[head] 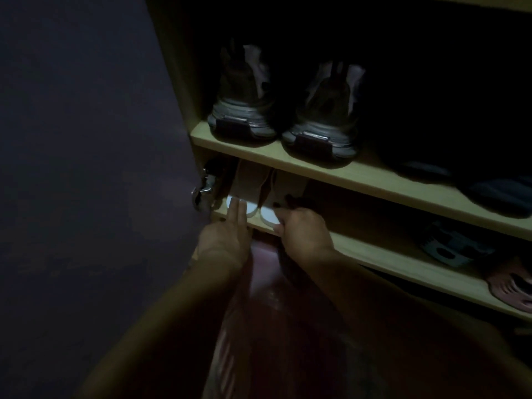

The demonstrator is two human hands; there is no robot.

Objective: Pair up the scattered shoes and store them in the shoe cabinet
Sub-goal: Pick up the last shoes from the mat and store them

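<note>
Dim shoe cabinet (374,180): on its lower shelf, left hand (227,240) presses straight fingers on left slipper (244,194); right hand (305,228) grips right slipper (270,214). Sneakers (282,110) sit above.

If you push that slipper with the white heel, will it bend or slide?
The left slipper looks flat and thin, so it probably slides easily along the smooth wooden shelf under the left hand. Its wide strap looks soft, so it may flex. It lies flat, so it seems unlikely to tip.

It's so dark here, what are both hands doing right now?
Left hand: open, straight fingers pressing the left slipper.
Right hand: gripping the right slipper's heel.
</note>
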